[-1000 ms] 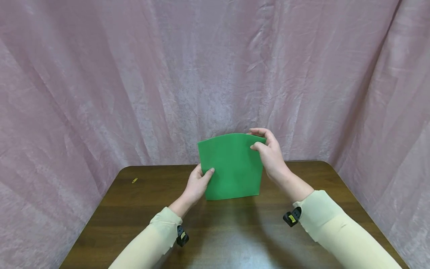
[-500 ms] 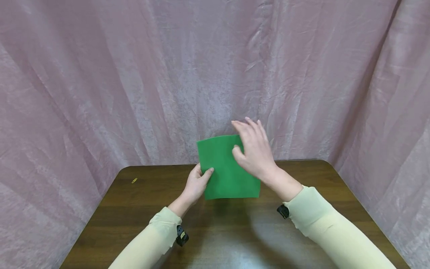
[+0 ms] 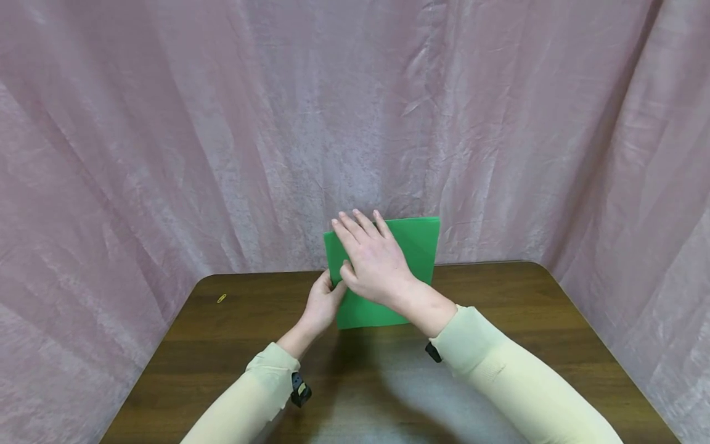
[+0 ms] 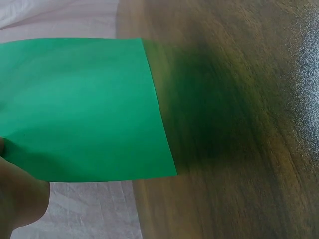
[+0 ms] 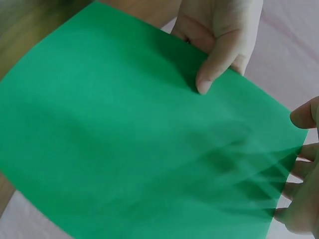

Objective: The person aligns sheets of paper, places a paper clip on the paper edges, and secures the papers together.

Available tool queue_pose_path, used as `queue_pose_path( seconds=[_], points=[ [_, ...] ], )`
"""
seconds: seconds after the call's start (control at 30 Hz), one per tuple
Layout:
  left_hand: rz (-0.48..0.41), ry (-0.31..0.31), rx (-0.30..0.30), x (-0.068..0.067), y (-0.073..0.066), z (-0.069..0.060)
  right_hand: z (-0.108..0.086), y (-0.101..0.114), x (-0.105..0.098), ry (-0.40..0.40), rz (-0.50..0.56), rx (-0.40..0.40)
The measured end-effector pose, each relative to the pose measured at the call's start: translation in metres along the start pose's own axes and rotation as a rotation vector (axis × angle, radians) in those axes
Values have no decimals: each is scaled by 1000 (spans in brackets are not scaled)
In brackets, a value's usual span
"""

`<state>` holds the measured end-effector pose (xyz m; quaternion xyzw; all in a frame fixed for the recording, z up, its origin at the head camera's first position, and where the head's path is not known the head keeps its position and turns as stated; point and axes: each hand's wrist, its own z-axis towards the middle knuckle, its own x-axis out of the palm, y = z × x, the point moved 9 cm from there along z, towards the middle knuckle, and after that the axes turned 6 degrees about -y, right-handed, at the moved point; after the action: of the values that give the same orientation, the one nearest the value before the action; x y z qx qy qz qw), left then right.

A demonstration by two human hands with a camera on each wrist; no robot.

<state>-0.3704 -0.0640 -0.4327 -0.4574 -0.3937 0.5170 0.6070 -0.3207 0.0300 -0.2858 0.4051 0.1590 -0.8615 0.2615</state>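
A green sheet of paper (image 3: pixel 418 246) stands nearly upright above the table, facing me. My left hand (image 3: pixel 318 305) pinches its left edge, thumb in front; the right wrist view shows that thumb (image 5: pixel 212 74) lying on the sheet. In front of the paper's upper left part is my right hand (image 3: pixel 377 259), fingers spread and fairly straight, the fingertips around the top edge. Whether the right hand touches the sheet I cannot tell. The left wrist view shows the sheet's lower edge above its shadow on the wood.
A yellow paper clip (image 3: pixel 222 298) lies on the brown wooden table (image 3: pixel 249 345) at its far left. Pink curtains (image 3: pixel 355 123) hang behind the table and along both sides. Each wrist wears a small black device, the left one (image 3: pixel 300 390) plainer to see.
My right hand has let go of the paper's upper right corner and moved left across its front. The left hand keeps its hold; the sheet's right side now looks flatter.
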Motion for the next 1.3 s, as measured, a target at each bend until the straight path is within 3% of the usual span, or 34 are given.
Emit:
queue_pose_path(
  seconds=[0.17,0.37,0.5,0.6,0.67,0.77,0.87,0.97,1.13,1.3],
  points=[
    [8,-32,-40,-2,5,-1,-10,-19,-7,-21,-18,37],
    [-43,-41,-54,-3,4,-2,-28,-61,-21,-94,-35,110],
    [-60,-55,-76,-3,5,-1,-46,-95,-29,-141,-14,198],
    [-48,-53,-90,-3,8,-2,-66,-121,-30,-177,51,313],
    [-35,-48,-98,-3,10,-5,-81,-135,-22,-168,166,419],
    [-26,-42,-86,-4,10,-9,-106,-149,1,-123,463,586],
    [-27,-47,-76,-3,8,-9,-123,-151,33,-74,827,709],
    [-23,-48,-71,-3,8,-7,-136,-148,61,-42,1069,797],
    [-22,-40,-83,-3,9,-5,-156,-147,92,-60,1194,939],
    [-35,-29,-79,1,9,-4,-165,-143,107,-98,1259,1026]
  ],
)
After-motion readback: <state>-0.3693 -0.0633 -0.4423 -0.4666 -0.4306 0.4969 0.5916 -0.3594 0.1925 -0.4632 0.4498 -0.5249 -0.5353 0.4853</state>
